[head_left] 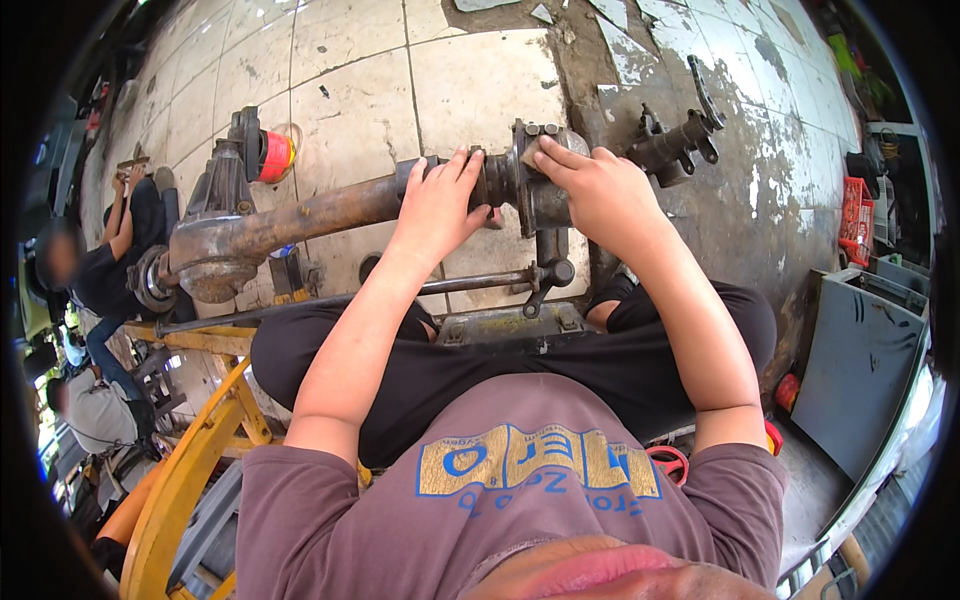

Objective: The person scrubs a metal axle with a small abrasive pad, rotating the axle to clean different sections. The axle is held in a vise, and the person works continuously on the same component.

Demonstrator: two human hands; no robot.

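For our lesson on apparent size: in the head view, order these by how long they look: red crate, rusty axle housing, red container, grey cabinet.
1. Rusty axle housing
2. Grey cabinet
3. Red crate
4. Red container

Fisheye bending makes true sizes unsure.

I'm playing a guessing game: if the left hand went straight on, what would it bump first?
Probably the pale floor tiles, just past the metal axle that the left hand seems to rest on; their depth is unclear.
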